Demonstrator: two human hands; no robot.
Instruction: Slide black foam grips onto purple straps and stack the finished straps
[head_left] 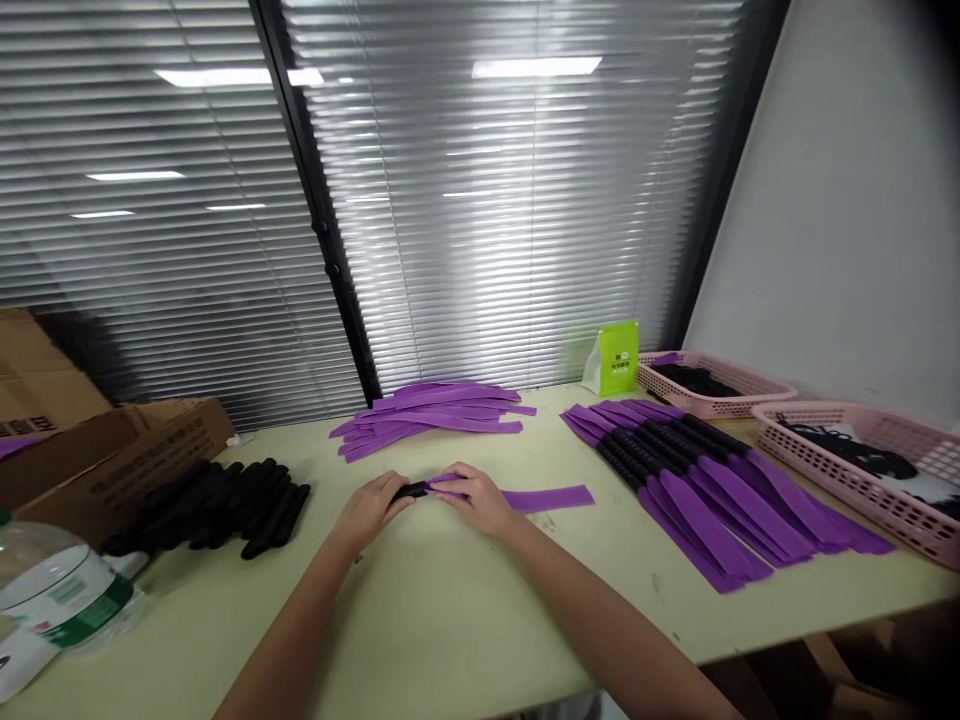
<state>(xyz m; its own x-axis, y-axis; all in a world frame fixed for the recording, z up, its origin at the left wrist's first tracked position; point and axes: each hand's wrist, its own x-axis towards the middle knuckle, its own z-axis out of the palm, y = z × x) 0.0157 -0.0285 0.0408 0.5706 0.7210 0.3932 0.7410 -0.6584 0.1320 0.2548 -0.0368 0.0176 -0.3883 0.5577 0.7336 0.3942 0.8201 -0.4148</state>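
My left hand (375, 508) is closed around a short black sleeve (409, 490), whose end shows between the fingertips. My right hand (477, 500) pinches a flat purple strip (551, 498) right at the sleeve's end. From under the right hand the strip's free length runs out to the right along the table. Both hands are close together, their fingertips almost meeting. Whether the strip passes inside the sleeve is hidden by the fingers. Behind them lies a loose stack of purple strips (435, 412). To the left is a heap of black sleeves (225, 505).
Purple strips with black sleeves around their middles (675, 450) lie in a row at right. Beyond them are two pink baskets (840, 412) with black items and a green bag (619, 358). A cardboard box (169, 450) and a large plastic bottle (67, 590) stand left.
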